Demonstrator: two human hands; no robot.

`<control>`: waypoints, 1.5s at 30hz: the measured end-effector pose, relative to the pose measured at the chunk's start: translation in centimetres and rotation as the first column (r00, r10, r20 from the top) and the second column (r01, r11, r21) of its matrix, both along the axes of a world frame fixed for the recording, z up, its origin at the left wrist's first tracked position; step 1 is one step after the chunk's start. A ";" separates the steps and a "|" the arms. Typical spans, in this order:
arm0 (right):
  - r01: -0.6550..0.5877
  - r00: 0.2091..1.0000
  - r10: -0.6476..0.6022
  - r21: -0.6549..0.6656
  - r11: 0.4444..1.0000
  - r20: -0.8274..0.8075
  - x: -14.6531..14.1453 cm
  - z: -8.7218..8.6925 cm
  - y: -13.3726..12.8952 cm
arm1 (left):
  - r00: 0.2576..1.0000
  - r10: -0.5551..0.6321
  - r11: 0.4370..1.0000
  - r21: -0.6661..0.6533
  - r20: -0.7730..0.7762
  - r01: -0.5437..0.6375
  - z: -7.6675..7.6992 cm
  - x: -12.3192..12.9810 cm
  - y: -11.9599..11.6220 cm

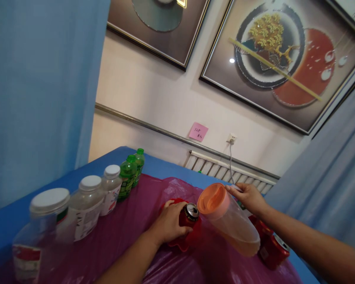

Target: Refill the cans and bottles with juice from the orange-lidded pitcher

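Observation:
My left hand (pixel 169 224) is wrapped round a dark red and black drink can (pixel 190 215) with an opened silver top. Beneath the can lies a red dish-like piece with a wavy edge (pixel 180 246), partly covered by my hand. My right hand (pixel 250 199) is closed on the far side of a clear plastic pitcher (pixel 236 225) with an orange lid (pixel 213 200). The pitcher leans left, its lid close beside the can top, and pale liquid lies along its lower side. Whether any liquid passes between them I cannot tell.
Clear jars with white lids (pixel 90 207) and green bottles (pixel 127 177) line the left. Red cans (pixel 273 252) stand at the right, partly behind my forearm. A crinkled purple plastic sheet (pixel 154 189) covers the blue table (pixel 106 161). Behind are a radiator (pixel 207 167) and a plugged-in cord (pixel 231 161).

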State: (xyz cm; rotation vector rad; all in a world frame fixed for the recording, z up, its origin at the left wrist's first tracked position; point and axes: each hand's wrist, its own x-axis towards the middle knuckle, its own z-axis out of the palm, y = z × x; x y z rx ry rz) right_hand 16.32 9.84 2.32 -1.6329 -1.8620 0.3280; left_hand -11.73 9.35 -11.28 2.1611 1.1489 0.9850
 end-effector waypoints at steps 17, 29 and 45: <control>-0.004 1.000 0.004 0.009 1.000 -0.003 0.0 -0.2 -0.1 | 1.000 -0.009 1.000 -0.004 -0.016 0.009 -0.1 0.0 0.1; -0.007 1.000 0.007 0.020 1.000 -0.001 0.2 0.1 0.0 | 1.000 0.001 1.000 -0.009 -0.030 -0.001 -0.1 -0.1 0.1; -0.003 1.000 0.003 0.055 0.999 -0.003 -0.4 0.3 -0.5 | 1.000 -0.015 1.000 0.012 -0.002 0.015 -0.1 -0.1 0.0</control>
